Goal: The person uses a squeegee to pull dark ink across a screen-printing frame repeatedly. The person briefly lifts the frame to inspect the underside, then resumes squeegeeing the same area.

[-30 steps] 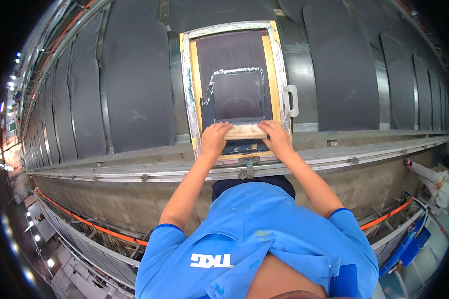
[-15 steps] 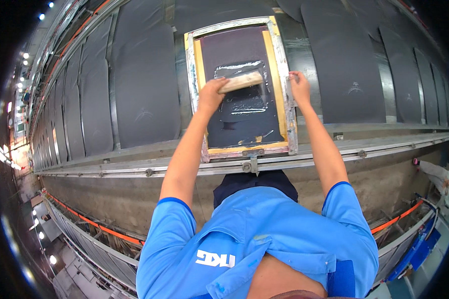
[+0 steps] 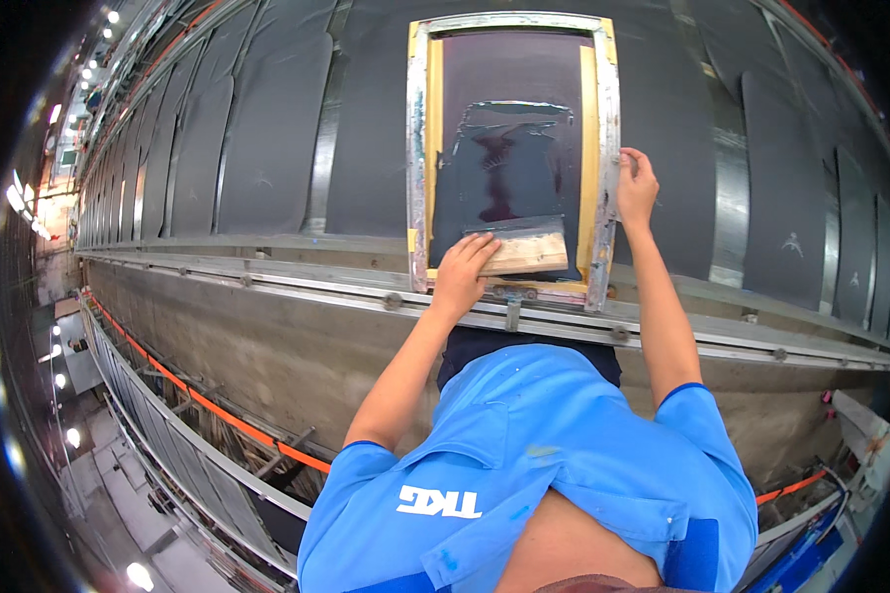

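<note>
A metal-rimmed screen frame with yellow tape inside holds a dark purple mesh, smeared with glossy dark ink across its middle and lower part. My left hand grips a wooden-handled squeegee lying across the lower mesh, fingers curled over its top edge. My right hand is closed on the frame's right side, around where its pale handle was seen; that handle is mostly hidden by my fingers.
A long bed of dark grey sheets with shiny metal strips stretches left and right beneath the frame. An aluminium rail runs along its front edge. A concrete aisle and an orange guide rail lie lower in view, with lights at far left.
The squeegee, first held by both hands, swept up to mid-mesh and back down in my left hand. My right hand moved to the frame's side. Ink has spread; the frame sits farther right in view.
</note>
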The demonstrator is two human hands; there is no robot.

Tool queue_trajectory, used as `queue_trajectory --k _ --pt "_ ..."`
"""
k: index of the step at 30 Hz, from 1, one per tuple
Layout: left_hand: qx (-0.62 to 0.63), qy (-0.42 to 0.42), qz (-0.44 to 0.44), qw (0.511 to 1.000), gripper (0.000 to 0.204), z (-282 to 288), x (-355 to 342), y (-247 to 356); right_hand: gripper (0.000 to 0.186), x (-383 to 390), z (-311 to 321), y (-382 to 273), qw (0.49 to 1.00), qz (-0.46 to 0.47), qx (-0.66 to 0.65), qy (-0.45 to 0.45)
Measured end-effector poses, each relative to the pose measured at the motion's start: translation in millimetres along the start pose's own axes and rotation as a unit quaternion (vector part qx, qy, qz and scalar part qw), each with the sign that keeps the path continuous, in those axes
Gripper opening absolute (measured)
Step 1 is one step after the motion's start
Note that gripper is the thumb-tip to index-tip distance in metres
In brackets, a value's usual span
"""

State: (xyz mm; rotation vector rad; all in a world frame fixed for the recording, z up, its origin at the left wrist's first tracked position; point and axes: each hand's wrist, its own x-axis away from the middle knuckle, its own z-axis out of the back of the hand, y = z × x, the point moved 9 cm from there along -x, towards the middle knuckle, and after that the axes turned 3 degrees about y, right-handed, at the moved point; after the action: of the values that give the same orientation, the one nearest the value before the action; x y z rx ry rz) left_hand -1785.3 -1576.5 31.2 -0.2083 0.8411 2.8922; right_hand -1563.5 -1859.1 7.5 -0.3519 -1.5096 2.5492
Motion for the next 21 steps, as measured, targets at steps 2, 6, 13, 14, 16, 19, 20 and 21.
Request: queue_trajectory --k 2,6,13,14,16,19,20,21 --pt "-0.01 -0.011 0.002 1.0 0.067 32.7 11.1 -43.7 0.022 29.5 -49.0 -17.6 1.0 0.003 -0.008 0.0" --pt "-0.038 -0.023 0.001 0.999 0.063 80.7 20.8 -121.5 0.021 70.6 -122.0 -47.8 1.0 -0.022 -0.013 -0.014" --pt "-0.032 -0.03 0.006 0.999 0.064 112.2 42.9 -175.4 0.021 93.5 -165.0 -66.6 0.999 -0.027 0.024 -0.014" --pt "-0.025 -0.031 0.005 0.999 0.065 114.8 51.0 -178.2 0.021 92.9 -168.3 -61.9 0.998 -0.044 0.042 -0.025" --pt "-0.021 -0.038 -0.006 0.999 0.061 118.3 65.6 -179.9 0.022 90.6 -172.7 -54.4 0.997 -0.047 0.056 -0.024" --pt "-0.018 -0.05 -0.042 0.998 0.061 116.7 76.2 -175.9 0.022 90.9 -176.0 -47.4 0.998 -0.023 0.052 -0.013" --pt "-0.015 -0.045 -0.046 0.998 0.061 115.8 75.6 -175.0 0.023 90.0 -176.4 -45.4 0.998 -0.028 0.058 -0.026" --pt "-0.026 -0.039 -0.047 0.998 0.06 115.1 71.7 -177.3 0.023 89.5 -176.6 -43.0 0.997 -0.033 0.063 -0.038"
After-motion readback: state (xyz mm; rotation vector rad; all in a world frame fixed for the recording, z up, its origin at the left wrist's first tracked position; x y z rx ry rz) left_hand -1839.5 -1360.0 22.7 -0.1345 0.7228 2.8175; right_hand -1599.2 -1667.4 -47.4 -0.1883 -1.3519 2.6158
